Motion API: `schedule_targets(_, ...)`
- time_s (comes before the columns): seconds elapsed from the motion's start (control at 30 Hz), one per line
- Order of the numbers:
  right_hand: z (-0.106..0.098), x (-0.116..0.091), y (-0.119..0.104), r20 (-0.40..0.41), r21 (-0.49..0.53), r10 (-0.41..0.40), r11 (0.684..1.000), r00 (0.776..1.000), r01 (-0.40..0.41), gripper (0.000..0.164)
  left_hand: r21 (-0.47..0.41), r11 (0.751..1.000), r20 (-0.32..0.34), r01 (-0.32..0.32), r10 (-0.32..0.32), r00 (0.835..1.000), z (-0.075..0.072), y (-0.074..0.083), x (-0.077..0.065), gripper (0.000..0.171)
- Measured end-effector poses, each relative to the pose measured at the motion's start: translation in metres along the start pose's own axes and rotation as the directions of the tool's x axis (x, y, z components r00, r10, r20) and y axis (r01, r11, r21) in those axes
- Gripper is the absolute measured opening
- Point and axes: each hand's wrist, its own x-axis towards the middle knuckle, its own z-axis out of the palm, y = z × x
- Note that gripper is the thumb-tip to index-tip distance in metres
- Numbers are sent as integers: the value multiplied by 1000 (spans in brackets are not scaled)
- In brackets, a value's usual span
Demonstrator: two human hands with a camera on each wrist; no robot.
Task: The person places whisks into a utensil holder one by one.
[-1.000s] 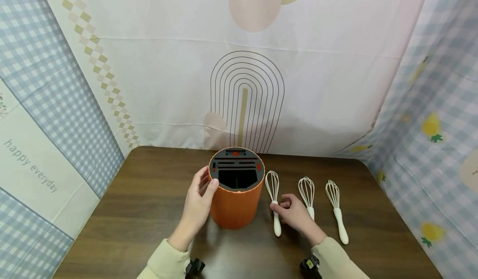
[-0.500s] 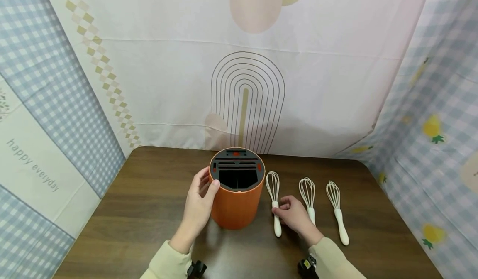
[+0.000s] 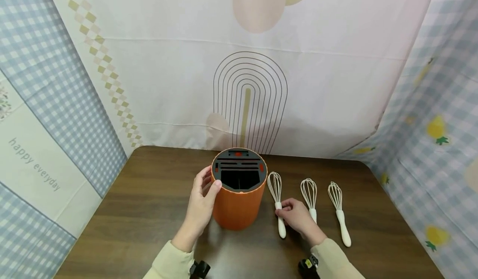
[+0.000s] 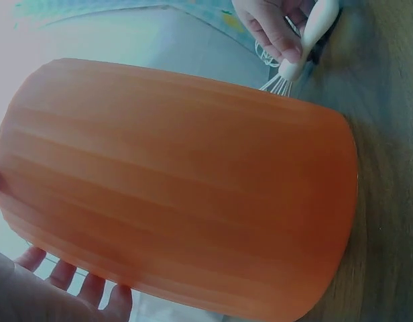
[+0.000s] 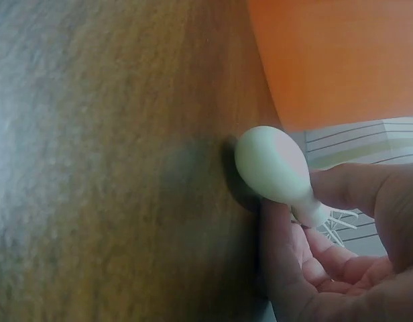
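Note:
In the head view an orange utensil holder (image 3: 236,210) with a dark slotted top stands upright on the table. My left hand (image 3: 199,206) grips its left side, thumb near the front rim and fingers round the far side. To the right of the holder, my right hand (image 3: 296,216) pinches the white handle of a whisk (image 3: 281,225) between thumb and fingers. The right wrist view shows the rounded end of that whisk handle (image 5: 270,164) close over the wood, with a shadow beside it. Its wires point toward the back cloth.
Two more white whisks lie to the right: a nearer whisk (image 3: 308,194), its handle partly hidden by my right hand, and a farther whisk (image 3: 341,225). A white patterned cloth (image 3: 168,84) hangs behind the brown table (image 3: 157,187), with checked cloths at both sides.
My right hand's fingers sit slightly lower along the whisk handle, and the handle's end has swung a little to the right. The left hand stays on the holder. The head view drifts slightly.

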Motion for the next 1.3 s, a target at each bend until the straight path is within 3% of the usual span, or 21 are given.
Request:
schedule_targets(0.43, -2, -4, 2, 2, 39, -36, 999, 999, 36, 21, 2, 1000, 2, 2, -2, 1000, 1, 2, -1, 52)
schedule_targets(0.97, -28, -7, -20, -20, 111, -122, 986, 992, 124, 31, 3, 1000, -2, 23, -23, 1000, 0, 3, 0, 52)
schedule_targets(1.3, -36, -11, -35, -69, 255, -173, 949, 982, 185, 36, 3, 1000, -4, 25, -25, 1000, 1, 4, 0, 51)
